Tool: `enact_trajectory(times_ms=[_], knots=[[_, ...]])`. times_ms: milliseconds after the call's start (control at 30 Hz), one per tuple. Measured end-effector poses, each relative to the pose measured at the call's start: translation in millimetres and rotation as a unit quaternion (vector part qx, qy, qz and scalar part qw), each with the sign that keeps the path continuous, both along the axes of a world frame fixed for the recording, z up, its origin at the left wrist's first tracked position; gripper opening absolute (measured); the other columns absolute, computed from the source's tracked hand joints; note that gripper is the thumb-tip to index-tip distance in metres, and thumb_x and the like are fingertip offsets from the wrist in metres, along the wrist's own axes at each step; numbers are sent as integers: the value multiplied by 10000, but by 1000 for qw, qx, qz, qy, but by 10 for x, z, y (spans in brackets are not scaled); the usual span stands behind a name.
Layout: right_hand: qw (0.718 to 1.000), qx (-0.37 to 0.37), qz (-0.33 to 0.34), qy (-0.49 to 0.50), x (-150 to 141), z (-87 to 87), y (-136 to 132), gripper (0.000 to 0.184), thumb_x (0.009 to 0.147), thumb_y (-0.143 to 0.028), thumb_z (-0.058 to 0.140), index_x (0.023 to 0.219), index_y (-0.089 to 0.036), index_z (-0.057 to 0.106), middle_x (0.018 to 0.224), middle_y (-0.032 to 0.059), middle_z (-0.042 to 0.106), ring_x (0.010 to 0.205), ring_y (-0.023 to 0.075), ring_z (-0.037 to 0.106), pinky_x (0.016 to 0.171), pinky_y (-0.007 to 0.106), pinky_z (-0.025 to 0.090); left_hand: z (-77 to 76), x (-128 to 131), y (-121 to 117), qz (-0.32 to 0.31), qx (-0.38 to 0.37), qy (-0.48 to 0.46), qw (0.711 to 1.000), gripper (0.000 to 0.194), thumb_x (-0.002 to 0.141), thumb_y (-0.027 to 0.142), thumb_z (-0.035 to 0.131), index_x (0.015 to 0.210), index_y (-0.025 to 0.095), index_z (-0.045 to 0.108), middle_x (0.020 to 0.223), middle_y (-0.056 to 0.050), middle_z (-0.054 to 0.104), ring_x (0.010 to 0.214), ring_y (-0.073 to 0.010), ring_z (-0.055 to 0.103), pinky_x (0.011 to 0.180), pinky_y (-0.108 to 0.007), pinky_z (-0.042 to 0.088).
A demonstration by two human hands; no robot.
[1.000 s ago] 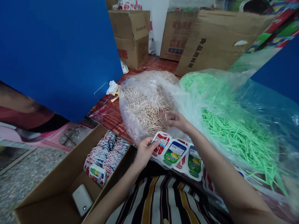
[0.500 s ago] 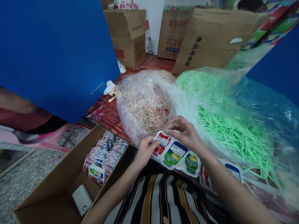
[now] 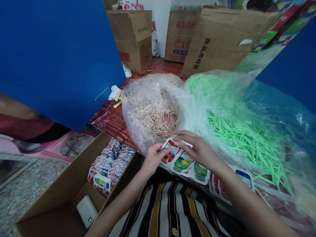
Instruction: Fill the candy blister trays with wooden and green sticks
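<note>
My left hand [image 3: 155, 158] pinches the left end of a strip of printed packets [image 3: 182, 163], bottle-shaped designs in red and green, one marked Sprite. Over the strip's upper edge is my right hand [image 3: 195, 147], with fingers and thumb closed together at the red packet's top; anything between these fingertips is hidden. The strip runs right, under my right forearm, where more packets [image 3: 243, 179] lie. Just beyond my hands, a clear plastic bag [image 3: 130, 121] holds many short pale sticks [image 3: 158, 121]. Bright green sticks [image 3: 237, 141] lie in another clear bag to the right.
At lower left, an open cardboard box [image 3: 46, 194] holds folded packet strips [image 3: 108, 168] and a white device [image 3: 87, 210]. Cartons [image 3: 140, 39] stand at the back of the red-brown table [image 3: 116, 121]. A blue panel [image 3: 59, 59] rises at left; another person's arm [image 3: 17, 107] shows beyond it.
My right hand has moved slightly down and now covers more of the Sprite packet, its fingers lying flatter over the top edge. My left hand keeps its pinch.
</note>
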State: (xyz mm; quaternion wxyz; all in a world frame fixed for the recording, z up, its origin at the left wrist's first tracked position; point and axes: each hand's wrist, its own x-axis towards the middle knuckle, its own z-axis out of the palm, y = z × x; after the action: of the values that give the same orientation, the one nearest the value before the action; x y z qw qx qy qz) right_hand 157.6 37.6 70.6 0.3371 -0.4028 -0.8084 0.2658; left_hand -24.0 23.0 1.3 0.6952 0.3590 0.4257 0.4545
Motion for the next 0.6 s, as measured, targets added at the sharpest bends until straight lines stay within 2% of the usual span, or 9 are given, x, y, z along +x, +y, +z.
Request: enact_trajectory(times_ms=[133,267,333,467,533,600], knots=[[998,-43,44,-28,57,0,-45,358,872,-333,576,1217,-237,591,1275,95,582,1181,221,546,989,395,446,14,-12,-4,-10,-20,-30,999,296,630,358,787,759,127,656,667,-8,685,556,-116,592,576,-243,475],[987,-133,84,-39,97,-51,-81,402,873,-373,565,1248,-226,571,1174,80,650,1041,214,624,907,357,494,-22,-6,-18,-11,-22,-17,1000,285,626,356,790,736,127,661,644,-4,678,531,-104,579,553,-228,467],[984,-150,88,-31,113,-67,-98,381,880,-375,553,1231,-230,580,1146,67,664,1005,208,635,880,341,501,-37,1,-22,-9,-23,-7,1000,291,620,362,792,735,126,663,644,-5,677,529,-107,581,554,-234,470],[997,-68,8,-25,134,-77,-130,277,873,-363,568,1087,-202,638,1050,80,675,966,200,632,838,309,488,-7,20,-18,-8,-18,0,1000,299,608,354,797,747,124,666,666,-12,684,556,-119,596,567,-242,478],[998,-33,0,-62,133,-77,-144,219,897,-350,529,933,-177,659,893,78,675,837,187,632,745,292,483,22,37,-18,-7,-10,9,1000,280,608,342,796,717,124,659,644,-5,673,542,-110,581,549,-229,464],[995,-23,8,-102,132,-76,-154,276,923,-344,473,790,-165,635,741,60,635,707,169,603,652,276,456,43,60,-24,-6,-5,18,1000,263,612,332,793,687,125,650,613,5,658,518,-99,561,526,-215,447]])
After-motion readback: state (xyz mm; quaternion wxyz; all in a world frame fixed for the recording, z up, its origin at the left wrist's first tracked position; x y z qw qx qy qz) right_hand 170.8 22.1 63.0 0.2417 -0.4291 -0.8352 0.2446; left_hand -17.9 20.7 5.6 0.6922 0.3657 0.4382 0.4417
